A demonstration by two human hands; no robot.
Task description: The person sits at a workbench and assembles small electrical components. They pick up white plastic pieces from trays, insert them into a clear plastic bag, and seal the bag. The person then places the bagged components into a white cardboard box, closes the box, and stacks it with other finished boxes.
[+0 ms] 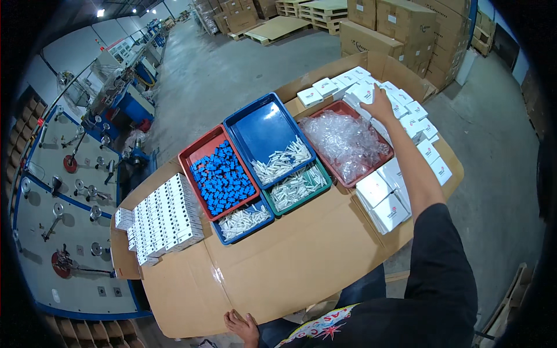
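Note:
At the far right of the cardboard-covered table, my right hand [381, 105] reaches in among flat white boxes [413, 124], thumb and fingers closed around one of them. Its forearm passes over the right side of a red tray [307, 152] heaped with clear plastic bags [345, 142]. More white flat packets [383, 200] lie stacked near that forearm. My left hand [242, 327] rests at the table's near edge, fingers loosely spread and holding nothing.
Left of the bags, trays hold small blue plastic pieces [223, 177] and short white sticks [284, 162]. Rows of small white boxes [165, 217] stand at the left. Cardboard walls [368, 61] border the far side. Machinery [125, 104] and stacked cartons [400, 32] stand beyond.

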